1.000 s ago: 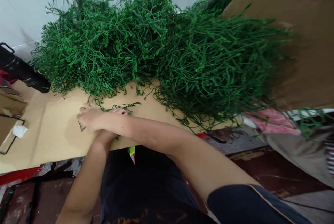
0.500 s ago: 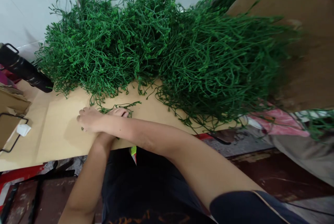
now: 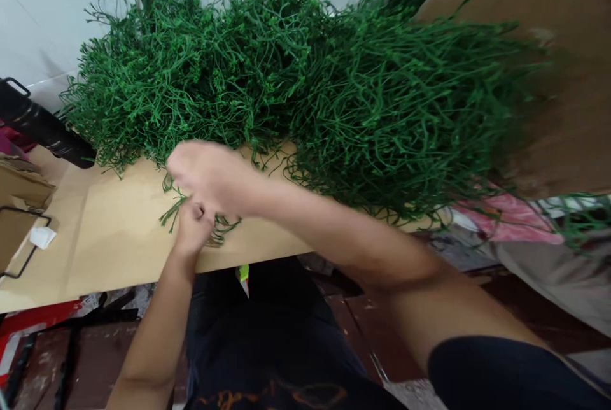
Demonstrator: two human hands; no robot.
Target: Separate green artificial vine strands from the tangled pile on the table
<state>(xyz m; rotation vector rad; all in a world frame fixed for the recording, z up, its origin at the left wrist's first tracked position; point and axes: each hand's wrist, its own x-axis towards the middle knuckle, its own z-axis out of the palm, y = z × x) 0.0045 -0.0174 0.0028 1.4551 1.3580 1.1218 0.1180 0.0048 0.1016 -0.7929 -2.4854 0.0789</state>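
Observation:
My left hand [image 3: 193,226] is closed around a small bunch of thin green stems [image 3: 172,209], whose tips stick out to its left and whose looped ends [image 3: 224,228] show on its right. Just above and partly over it is my right hand [image 3: 205,174], slightly blurred, with its fingers curled in. Whatever it may pinch is hidden behind the fingers. Behind both hands lies a big tangled heap of the same stems [image 3: 191,79], with small forked tips. A second heap [image 3: 405,104] spreads to the right.
Brown cardboard [image 3: 109,225] covers the work surface. A black bottle [image 3: 45,127] leans at the left, near a cardboard box [image 3: 21,184] and a black wire handle [image 3: 26,263]. A large cardboard sheet [image 3: 563,111] rises at the right. Pink cloth [image 3: 515,219] lies beneath it.
My right hand has lifted up and away from the cardboard, from beyond the left hand to above it. My left hand is now uncovered, showing the stems in its grip.

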